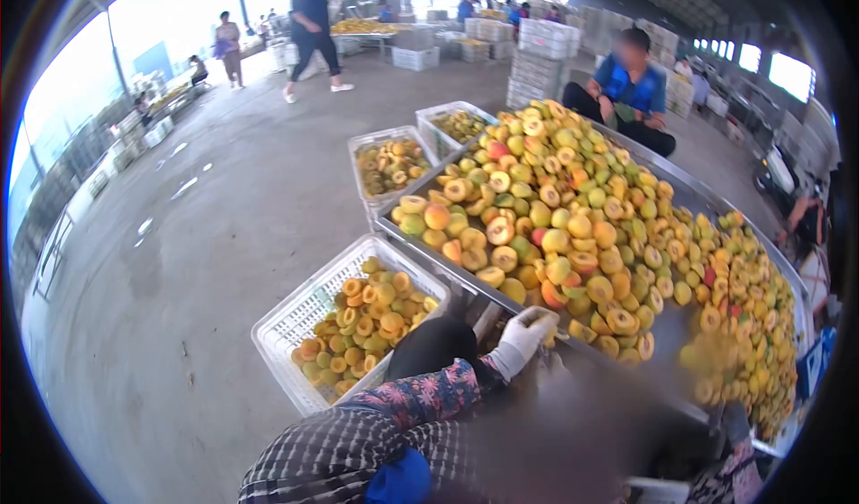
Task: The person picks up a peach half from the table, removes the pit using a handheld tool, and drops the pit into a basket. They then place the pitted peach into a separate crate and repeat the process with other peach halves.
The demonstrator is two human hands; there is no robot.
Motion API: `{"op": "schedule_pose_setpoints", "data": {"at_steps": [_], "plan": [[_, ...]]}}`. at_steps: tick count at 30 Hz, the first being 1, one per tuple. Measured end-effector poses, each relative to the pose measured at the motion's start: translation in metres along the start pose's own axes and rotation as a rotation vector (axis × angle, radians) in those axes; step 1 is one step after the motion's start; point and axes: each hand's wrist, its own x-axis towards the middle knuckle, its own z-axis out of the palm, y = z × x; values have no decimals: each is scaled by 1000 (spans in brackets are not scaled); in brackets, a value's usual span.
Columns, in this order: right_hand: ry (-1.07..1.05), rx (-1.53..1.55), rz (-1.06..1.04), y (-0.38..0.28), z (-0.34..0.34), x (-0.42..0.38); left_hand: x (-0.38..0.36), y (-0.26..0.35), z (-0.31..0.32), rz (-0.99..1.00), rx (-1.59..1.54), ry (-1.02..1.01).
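My left hand (523, 341), in a white glove, is at the near edge of a metal table (429, 252) heaped with peaches (582, 226), many cut in half. Its fingers are curled together; what they hold, if anything, is hidden. Further right, my right hand (735, 422) shows as a blurred grey glove below the near side of the pile, partly covered by a dark smear, and its fingers cannot be made out. To the left of my left hand, a white plastic crate (295, 314) contains peach halves (362, 325).
Two more crates of fruit, a nearer one (358, 150) and a farther one (428, 121), stand along the table's left side. A person in blue (640, 92) sits across the table. Another person (313, 34) walks on the concrete floor (215, 235). Stacked crates (541, 61) stand behind.
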Motion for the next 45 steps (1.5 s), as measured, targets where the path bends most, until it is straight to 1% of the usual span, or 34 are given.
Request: {"op": "schedule_pose_setpoints", "data": {"at_steps": [1, 2, 3, 5, 6, 8, 10, 12, 13, 15, 16, 19, 20, 21, 22, 23, 25, 26, 27, 28, 29, 31, 32, 35, 38, 40, 42, 45], "plan": [[42, -47, -205, 18, 6, 0, 4, -2, -2, -18, 45, -18], [36, 663, 238, 0, 2, 5, 7, 2, -3, -93, 22, -68], [-11, 679, 249, 1, -2, 7, 7, 3, -4, -137, 14, -73], [13, 629, 258, -21, -21, 15, 6, -7, -4, -10, -83, -83], [23, 532, 309, -30, -25, 18, -1, -2, 4, 84, -96, 5], [44, 340, 423, -45, -29, 20, -4, 2, 10, 86, -131, 34], [106, 567, 370, -41, -18, 19, -4, -1, 15, 113, -188, 75], [190, 791, 319, -37, -8, 19, -6, -4, 14, 99, -137, 55], [147, 650, 282, -30, -8, 16, -6, -1, 12, 96, -106, 40], [67, 365, 206, -17, -13, 9, -5, 8, 6, -107, -57, -77], [-16, 306, 313, -17, -18, 7, -2, 15, 3, -205, -31, -137], [33, 411, 317, -9, -4, -1, -6, 22, -2, -236, 87, -195], [100, 456, 266, -16, -6, 1, -7, 16, -5, -98, 203, -123], [169, 527, 268, -18, -1, 0, -4, 8, -3, 43, 321, -96], [281, 285, 160, 27, 63, -12, -7, 0, 2, 135, 172, -95], [78, 620, 448, -11, 10, 1, -12, -8, 1, 216, 10, -72], [223, 1102, 366, -1, 35, 7, -12, -21, -6, 322, 132, -159], [41, 1271, 589, -16, 5, 7, -2, -28, -19, 186, 62, -227], [-166, 1436, 814, -43, -36, 5, -3, -16, -18, 117, 72, -289], [-131, 1411, 945, -62, -58, 7, -4, -12, -22, 73, 35, -402], [-194, 1543, 903, -54, -55, 2, 0, -7, -22, 40, -2, -516], [-337, 1793, 813, -38, -48, -8, 2, -9, -19, 37, 40, -526], [-315, 1781, 813, -39, -46, -11, -1, -11, -20, 28, 64, -525], [-348, 1876, 774, -36, -42, -13, -4, -2, -19, -119, -24, -567], [-294, 1865, 792, -43, -46, -17, -3, 1, -19, -147, -6, -648], [-266, 1999, 840, -41, -39, -16, -6, 4, -14, -156, -7, -632], [-228, 2022, 898, -44, -39, -17, -6, 1, -12, -149, -8, -603], [-235, 2044, 879, -43, -41, -17, -11, -3, -6, -114, -74, -551]]}}
